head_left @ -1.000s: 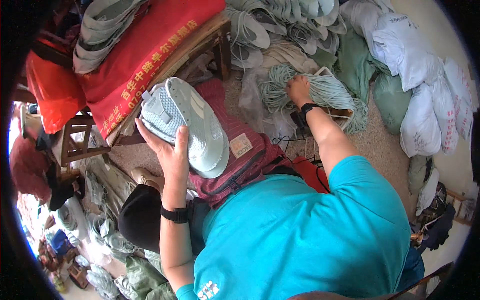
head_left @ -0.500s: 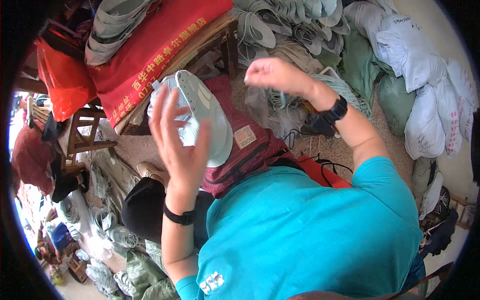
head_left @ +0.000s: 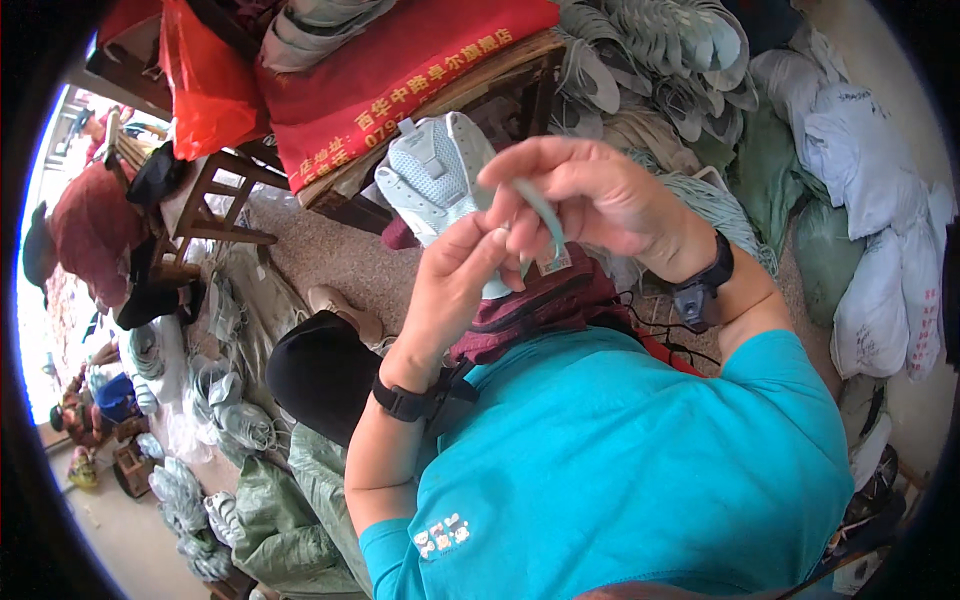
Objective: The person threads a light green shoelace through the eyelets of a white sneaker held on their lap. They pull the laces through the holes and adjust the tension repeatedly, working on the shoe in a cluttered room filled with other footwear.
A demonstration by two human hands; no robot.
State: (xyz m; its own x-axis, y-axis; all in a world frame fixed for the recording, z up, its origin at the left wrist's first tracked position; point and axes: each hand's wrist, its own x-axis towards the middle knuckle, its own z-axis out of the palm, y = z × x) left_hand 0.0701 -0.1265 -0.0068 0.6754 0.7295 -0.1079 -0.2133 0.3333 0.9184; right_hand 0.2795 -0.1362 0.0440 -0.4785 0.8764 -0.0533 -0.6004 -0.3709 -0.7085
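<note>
Pinching a pale green lace point(head_left: 545, 215) between its fingertips, the right hand point(head_left: 590, 195) hovers over a light mesh shoe upper point(head_left: 435, 185). Beside it, the left hand point(head_left: 455, 285) grips that upper's near edge, above a maroon bag point(head_left: 545, 310).

- We wear a turquoise short-sleeved shirt point(head_left: 640, 470) with a small white cartoon print point(head_left: 443, 533) at the left sleeve.
- Black wristband point(head_left: 405, 402) on our left wrist.
- Black watch point(head_left: 703, 282) on our right wrist.
- Both forearms bare.
</note>
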